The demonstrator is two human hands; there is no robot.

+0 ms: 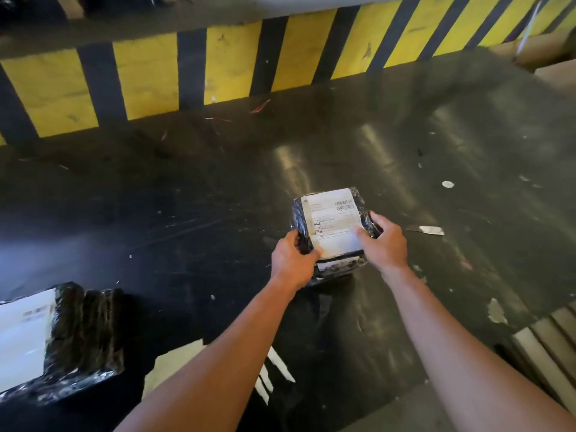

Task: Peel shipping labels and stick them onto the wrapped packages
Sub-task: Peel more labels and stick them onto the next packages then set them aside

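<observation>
My left hand [291, 260] and right hand [385, 243] each grip one side of a black-wrapped package [333, 235] over the dark work surface [187, 213]; both thumbs press its white shipping label [333, 224]. A second labelled package [59, 335] lies at lower left.

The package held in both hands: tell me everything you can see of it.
The package is a small, blocky parcel wrapped in glossy, crinkled black plastic film. A white shipping label with a barcode near its far right corner and lines of print too blurred to read covers most of its top face. A second strip of white shows on the near side. The left hand grips its near left corner; the right hand grips its right edge, thumb on the label. It sits over a dark, scuffed surface.
</observation>
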